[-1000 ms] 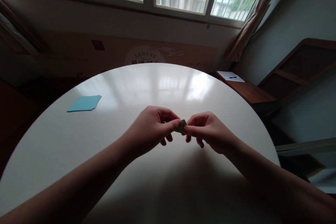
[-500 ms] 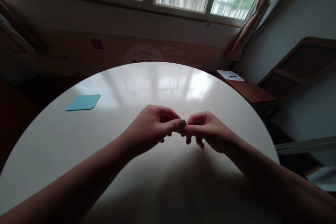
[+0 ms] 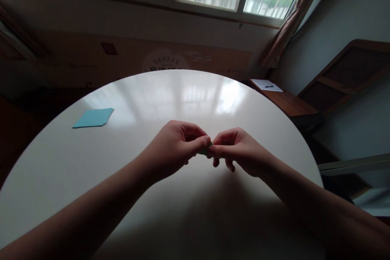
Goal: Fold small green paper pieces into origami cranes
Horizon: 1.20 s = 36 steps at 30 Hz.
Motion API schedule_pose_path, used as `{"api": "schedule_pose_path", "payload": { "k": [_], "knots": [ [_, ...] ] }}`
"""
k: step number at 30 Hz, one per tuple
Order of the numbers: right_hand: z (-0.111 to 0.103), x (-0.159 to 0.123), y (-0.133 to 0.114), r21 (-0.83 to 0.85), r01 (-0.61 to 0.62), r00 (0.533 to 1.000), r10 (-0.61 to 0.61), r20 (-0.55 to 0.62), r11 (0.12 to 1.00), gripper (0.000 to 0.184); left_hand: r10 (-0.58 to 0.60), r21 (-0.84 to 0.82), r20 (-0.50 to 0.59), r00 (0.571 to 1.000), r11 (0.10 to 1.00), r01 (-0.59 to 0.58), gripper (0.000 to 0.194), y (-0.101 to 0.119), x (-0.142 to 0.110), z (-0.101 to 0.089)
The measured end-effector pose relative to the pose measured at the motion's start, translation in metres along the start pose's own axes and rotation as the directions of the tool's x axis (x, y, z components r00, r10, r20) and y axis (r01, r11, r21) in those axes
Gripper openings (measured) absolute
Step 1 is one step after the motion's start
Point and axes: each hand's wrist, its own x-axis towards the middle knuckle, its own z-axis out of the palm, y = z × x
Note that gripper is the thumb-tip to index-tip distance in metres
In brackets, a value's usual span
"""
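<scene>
A small green folded paper [image 3: 203, 151] is pinched between my two hands above the white table. My left hand [image 3: 179, 144] grips its left side between thumb and fingers. From the other side, my right hand [image 3: 236, 148] pinches it with thumb and forefinger, the lower fingers hanging loosely beneath. Most of the paper is hidden by the fingertips, so its exact shape cannot be made out.
A stack of light blue paper squares [image 3: 94, 118] lies on the left of the round white table [image 3: 152, 219]. Beyond the right edge stands a wooden side table [image 3: 294, 103] bearing a white sheet [image 3: 263, 85] and a pen [image 3: 268, 86].
The hands stay together on the green paper, of which less shows above the thumbs now. The whole view has shifted slightly.
</scene>
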Motion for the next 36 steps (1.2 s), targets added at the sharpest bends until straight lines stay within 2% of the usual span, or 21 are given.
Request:
{"api": "schedule_pose_path", "payload": {
  "k": [5,10,15,19,25,30,36],
  "knots": [
    [-0.0006,-0.0005,0.0003,0.017,0.02,1.0,-0.02,0.007,1.0,0.025,0.012,-0.004,-0.016,1.0,1.0,-0.012,0.018,-0.0029,0.0016,-0.0016],
    [0.0001,-0.0017,-0.0002,0.044,0.043,0.998,-0.04,-0.056,0.998,0.027,0.03,-0.004,0.005,1.0,1.0,-0.03,0.018,-0.0037,0.0021,-0.0045],
    [0.0003,-0.0017,0.001,0.046,0.075,0.995,-0.072,-0.064,0.996,0.024,0.004,-0.023,0.044,0.999,1.0,-0.003,0.022,-0.0036,0.0029,-0.0068],
    [-0.0008,-0.0014,0.0025,0.053,0.106,0.992,-0.102,-0.073,0.993,0.021,-0.012,-0.045,0.026,1.0,0.999,0.014,0.025,-0.0043,0.0029,-0.0079],
    [0.0011,-0.0017,0.0009,-0.002,0.13,0.987,-0.13,-0.094,0.992,0.023,0.01,0.037,0.038,0.999,0.999,-0.011,0.023,-0.0011,-0.0002,-0.008],
    [0.0034,-0.0026,0.0002,-0.074,0.143,0.984,-0.15,-0.096,0.987,0.025,0.011,0.064,-0.011,1.0,0.998,-0.011,0.02,0.0015,-0.001,-0.0045],
    [0.0057,-0.0012,0.0019,-0.079,0.149,0.984,-0.156,-0.089,0.986,0.023,0.096,0.1,-0.064,0.993,0.991,-0.089,0.016,0.0006,0.0011,0.0003]
  ]
}}
